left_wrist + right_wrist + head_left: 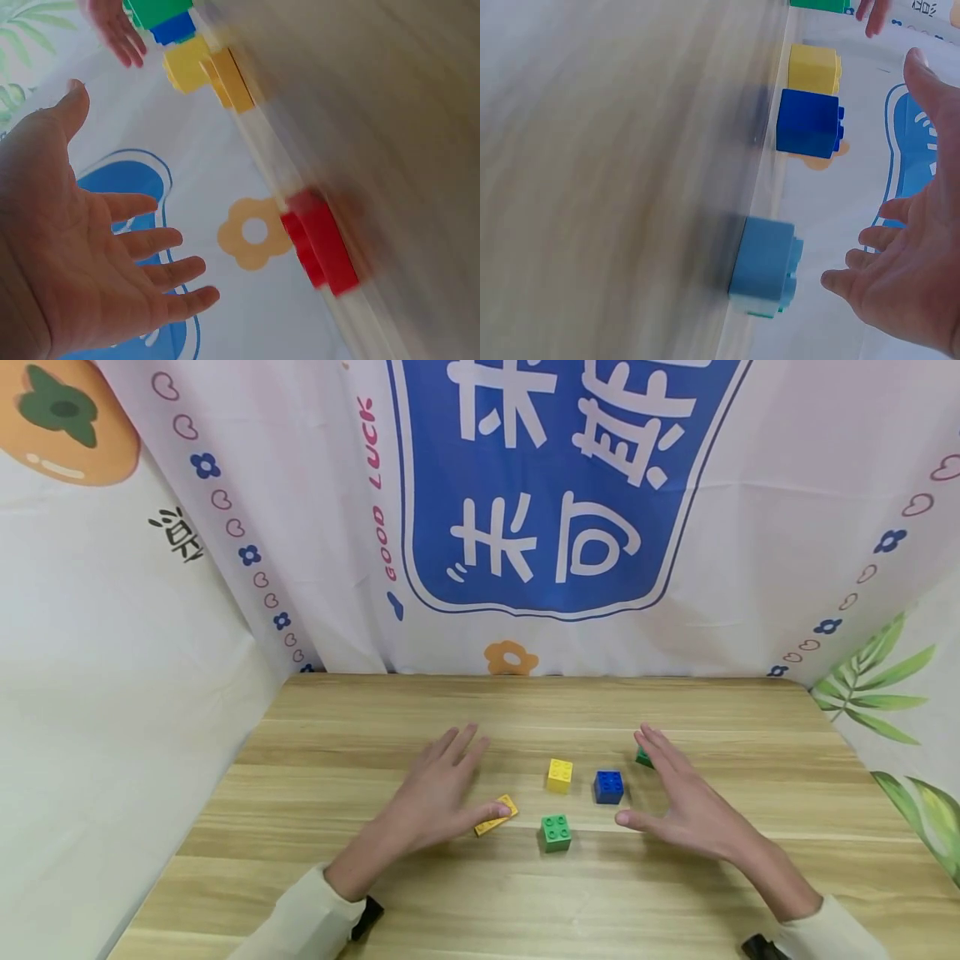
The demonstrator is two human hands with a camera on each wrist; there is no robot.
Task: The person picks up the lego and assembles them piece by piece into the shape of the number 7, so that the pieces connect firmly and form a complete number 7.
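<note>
My left hand (431,795) hovers over the table with fingers spread, holding nothing. Its thumb overlaps a flat orange-yellow toy brick (489,827) in the head view. Below that palm lies a red brick (334,251), hidden from the head view. To the right, my right hand (693,814) is likewise spread and holds nothing. A light blue brick (763,259) sits below it, and a darker green brick (643,757) shows partly past its fingers. Between the hands stand a yellow brick (559,776), a blue brick (608,787) and a green brick (556,833).
The bricks rest on a wood-grain table (360,710). A white printed cloth (330,568) hangs behind its far edge, and more cloth closes off both sides. Dark straps (367,918) circle the wrists beside the light sleeves.
</note>
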